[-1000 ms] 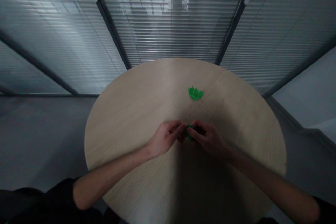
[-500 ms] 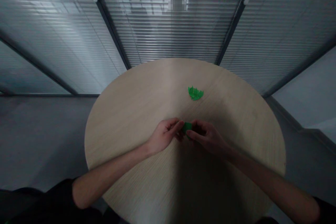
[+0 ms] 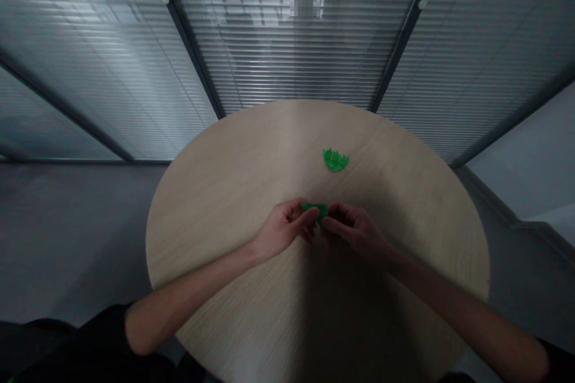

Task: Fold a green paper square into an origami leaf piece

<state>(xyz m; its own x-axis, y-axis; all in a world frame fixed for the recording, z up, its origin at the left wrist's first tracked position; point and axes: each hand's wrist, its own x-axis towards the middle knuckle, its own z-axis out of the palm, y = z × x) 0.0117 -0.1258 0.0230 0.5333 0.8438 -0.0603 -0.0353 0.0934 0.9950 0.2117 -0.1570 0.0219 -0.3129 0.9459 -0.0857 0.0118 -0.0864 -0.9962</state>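
A small piece of green folded paper (image 3: 322, 209) is pinched between my two hands above the middle of the table. My left hand (image 3: 282, 231) grips its left part, thumb on top and fingers beneath. On the other side, the thumb and fingertips of my right hand (image 3: 360, 232) close on the paper's right edge. Parts of the paper are hidden by the fingers. Farther back lies a bright green spiky shape (image 3: 335, 160), which looks like several folded paper pieces joined in a fan; neither hand touches it.
The round wooden table (image 3: 215, 191) carries the work, and a dark shadow falls across its front right part. Behind it stands a glass partition with blinds (image 3: 296, 60) and dark frames. Grey floor (image 3: 81, 221) shows at the left.
The green paper has been turned in my fingers and now shows as a wider strip with its top edge reaching left. My left thumb has slid right over it. The spiky shape stays put.
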